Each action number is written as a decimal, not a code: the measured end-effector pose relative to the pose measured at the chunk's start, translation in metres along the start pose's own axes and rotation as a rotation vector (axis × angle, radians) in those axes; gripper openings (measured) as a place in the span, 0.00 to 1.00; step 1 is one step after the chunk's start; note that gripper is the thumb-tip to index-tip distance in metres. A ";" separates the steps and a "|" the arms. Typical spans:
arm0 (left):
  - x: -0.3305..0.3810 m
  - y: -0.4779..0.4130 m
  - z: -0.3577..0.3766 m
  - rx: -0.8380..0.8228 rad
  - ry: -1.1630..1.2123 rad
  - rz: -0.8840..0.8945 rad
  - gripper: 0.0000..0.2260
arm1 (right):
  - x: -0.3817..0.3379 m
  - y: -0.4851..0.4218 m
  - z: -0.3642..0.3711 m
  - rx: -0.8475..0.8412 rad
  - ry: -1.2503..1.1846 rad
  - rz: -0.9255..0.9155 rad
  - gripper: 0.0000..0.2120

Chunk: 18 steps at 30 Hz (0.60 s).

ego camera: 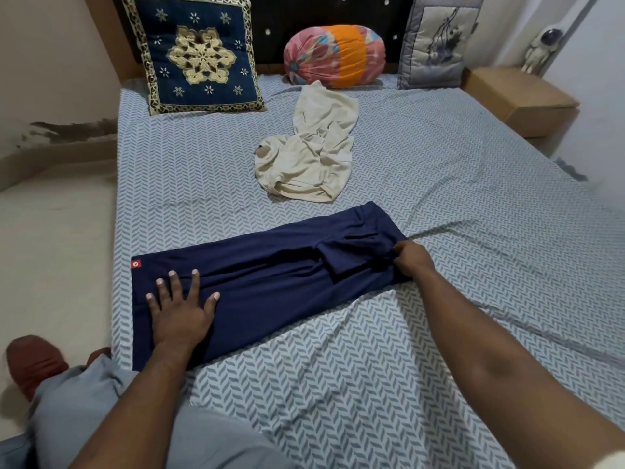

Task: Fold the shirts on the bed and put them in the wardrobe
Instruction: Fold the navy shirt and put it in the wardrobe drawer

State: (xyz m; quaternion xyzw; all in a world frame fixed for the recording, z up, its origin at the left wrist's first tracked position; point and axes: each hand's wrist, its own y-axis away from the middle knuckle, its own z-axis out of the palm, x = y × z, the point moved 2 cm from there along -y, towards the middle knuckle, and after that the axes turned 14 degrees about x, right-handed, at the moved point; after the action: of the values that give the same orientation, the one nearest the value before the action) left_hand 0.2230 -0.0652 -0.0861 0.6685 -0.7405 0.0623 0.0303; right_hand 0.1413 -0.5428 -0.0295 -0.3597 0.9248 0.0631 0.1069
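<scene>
Left hand (181, 311) presses flat on the navy shirt (270, 275); right hand (411, 258) pinches its far end; a cream shirt (311, 154) lies beyond on the bed (473, 184).

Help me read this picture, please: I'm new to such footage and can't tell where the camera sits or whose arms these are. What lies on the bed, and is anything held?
There is no machine here. One camera is worn on a person's head, looking forward and down, so the two arms are that person's own. On the bed lies a navy shirt, folded into a long strip. The left hand presses flat on one end; the right hand grips the fabric at the other end. Beyond it lies a cream shirt, crumpled and not yet folded. A blue patterned cushion and two more sit at the far end.
</scene>
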 end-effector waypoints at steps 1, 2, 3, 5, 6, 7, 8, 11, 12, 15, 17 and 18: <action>-0.002 0.001 -0.001 0.009 -0.003 -0.006 0.33 | -0.001 0.000 0.002 0.017 0.007 -0.001 0.12; -0.005 0.002 -0.003 0.018 -0.007 -0.014 0.33 | -0.005 0.000 0.000 0.078 -0.029 0.016 0.14; -0.007 0.003 -0.004 0.025 -0.011 -0.018 0.32 | -0.010 0.002 -0.004 0.166 -0.083 0.038 0.15; -0.010 0.006 -0.007 0.048 -0.016 -0.024 0.31 | -0.029 0.010 -0.009 0.356 -0.194 -0.032 0.16; -0.012 0.007 -0.007 0.055 -0.018 -0.026 0.30 | -0.040 0.015 -0.008 0.388 -0.242 -0.114 0.15; -0.016 0.010 -0.008 0.059 -0.018 -0.031 0.29 | -0.050 0.020 -0.001 0.364 -0.266 -0.213 0.13; -0.019 0.011 -0.008 0.066 -0.012 -0.039 0.28 | -0.057 0.024 0.006 0.287 -0.251 -0.292 0.11; -0.034 0.016 -0.015 0.121 0.040 -0.098 0.25 | -0.069 0.035 0.028 -0.033 0.008 -0.348 0.12; -0.037 0.017 -0.019 0.137 0.059 -0.127 0.25 | -0.071 0.038 0.030 -0.015 0.079 -0.314 0.15; -0.045 0.024 -0.033 0.146 0.110 -0.268 0.29 | -0.103 0.053 0.031 0.203 0.061 -0.355 0.20; -0.045 0.031 -0.041 0.138 0.185 -0.383 0.31 | -0.134 0.066 0.037 0.241 -0.009 -0.481 0.23; -0.049 0.037 -0.045 0.129 0.213 -0.451 0.30 | -0.153 0.075 0.043 0.222 -0.018 -0.557 0.24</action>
State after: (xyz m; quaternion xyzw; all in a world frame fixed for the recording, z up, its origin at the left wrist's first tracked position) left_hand 0.1895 -0.0073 -0.0499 0.8068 -0.5599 0.1714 0.0786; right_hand 0.2070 -0.3801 -0.0311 -0.5853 0.7907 -0.0669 0.1668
